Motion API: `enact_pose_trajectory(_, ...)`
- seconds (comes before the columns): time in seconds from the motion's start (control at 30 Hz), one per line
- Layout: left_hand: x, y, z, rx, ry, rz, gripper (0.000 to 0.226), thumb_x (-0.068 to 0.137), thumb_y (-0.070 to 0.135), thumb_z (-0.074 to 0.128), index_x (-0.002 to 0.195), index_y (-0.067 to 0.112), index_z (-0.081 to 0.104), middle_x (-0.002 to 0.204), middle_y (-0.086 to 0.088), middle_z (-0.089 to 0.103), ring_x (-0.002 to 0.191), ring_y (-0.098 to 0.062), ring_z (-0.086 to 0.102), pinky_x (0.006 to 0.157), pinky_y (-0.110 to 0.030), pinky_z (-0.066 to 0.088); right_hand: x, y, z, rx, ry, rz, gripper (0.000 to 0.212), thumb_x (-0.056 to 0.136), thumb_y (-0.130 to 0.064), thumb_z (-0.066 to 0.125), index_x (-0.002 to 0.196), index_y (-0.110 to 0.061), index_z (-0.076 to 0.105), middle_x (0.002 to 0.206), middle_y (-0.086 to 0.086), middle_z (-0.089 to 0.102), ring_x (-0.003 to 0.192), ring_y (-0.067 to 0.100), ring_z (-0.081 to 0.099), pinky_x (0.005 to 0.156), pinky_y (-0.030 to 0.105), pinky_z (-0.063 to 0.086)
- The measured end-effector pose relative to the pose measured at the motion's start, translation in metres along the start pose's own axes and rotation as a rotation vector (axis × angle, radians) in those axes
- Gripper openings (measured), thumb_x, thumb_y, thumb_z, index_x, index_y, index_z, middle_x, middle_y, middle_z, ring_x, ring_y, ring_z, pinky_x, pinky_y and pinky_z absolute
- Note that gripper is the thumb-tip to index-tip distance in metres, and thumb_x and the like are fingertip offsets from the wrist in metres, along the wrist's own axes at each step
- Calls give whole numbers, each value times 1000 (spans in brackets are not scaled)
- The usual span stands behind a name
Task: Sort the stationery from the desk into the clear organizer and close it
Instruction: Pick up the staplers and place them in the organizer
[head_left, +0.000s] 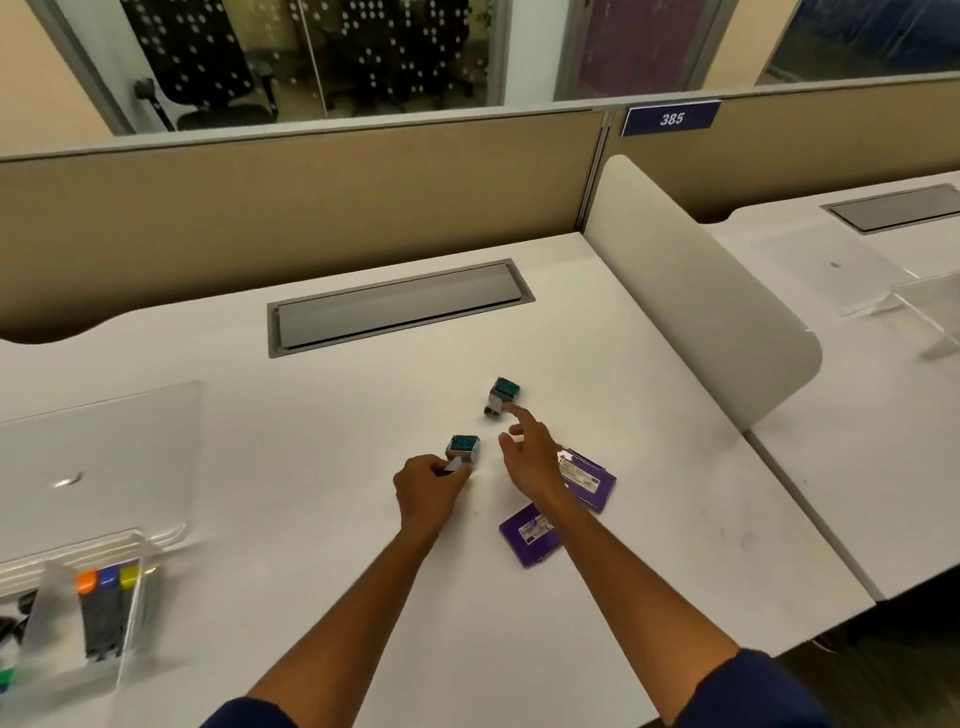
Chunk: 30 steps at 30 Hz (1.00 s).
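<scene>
Left hand (428, 480) grips one teal-topped stamp (462, 451); right hand (527, 452), fingers spread, reaches the second stamp (503, 395) at centre frame and may knock it away.

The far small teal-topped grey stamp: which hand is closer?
Right hand: its forefinger nearly reaches the far stamp. Left hand grips the nearer stamp.

A single wide-angle camera, worn on the person's head, looks forward and steeply down onto the white tabletop (311, 415) at close range. Both forearms enter from the bottom edge. The partition (291, 197) and glass wall behind it fill the upper frame.
</scene>
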<state>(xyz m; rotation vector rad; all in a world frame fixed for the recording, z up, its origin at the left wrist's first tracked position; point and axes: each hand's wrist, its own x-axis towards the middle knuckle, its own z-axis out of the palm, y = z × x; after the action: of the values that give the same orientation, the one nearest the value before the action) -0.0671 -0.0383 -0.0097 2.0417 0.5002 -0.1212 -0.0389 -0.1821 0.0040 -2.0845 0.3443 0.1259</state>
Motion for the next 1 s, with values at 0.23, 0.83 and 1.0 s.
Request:
enact_pose_trajectory(0.23, -17, -17, -36, -149, 57, -18, 13, 75, 23, 79, 81, 13, 73, 79, -1, 72, 75, -21, 69, 71, -39, 58, 33, -10, 11, -404, -155, -98, 46, 102, -30, 44, 147, -22, 40, 142, 20, 38, 125, 38, 50, 107, 40, 41)
enact_pose_trajectory(0.83, -49, -32, -83, -885, 21, -370, 10, 89, -4, 56, 89, 4, 51, 81, -20, 69, 71, -31, 66, 69, -41, 54, -34, -37, 46, 136, -60, -100, 16, 88, -19, 69, 101, -17, 60, 99, 3, 69, 78, 17, 66, 60, 22, 51)
enact_pose_trajectory(1.0, -53, -39, -109, -1019, 99, -336, 9, 89, -7, 58, 94, 0, 55, 97, -23, 67, 83, -31, 68, 80, -39, 57, -72, -64, 64, 291, -184, -149, 17, 81, -23, 77, 93, -16, 67, 90, 0, 73, 67, 21, 73, 64, 27, 59)
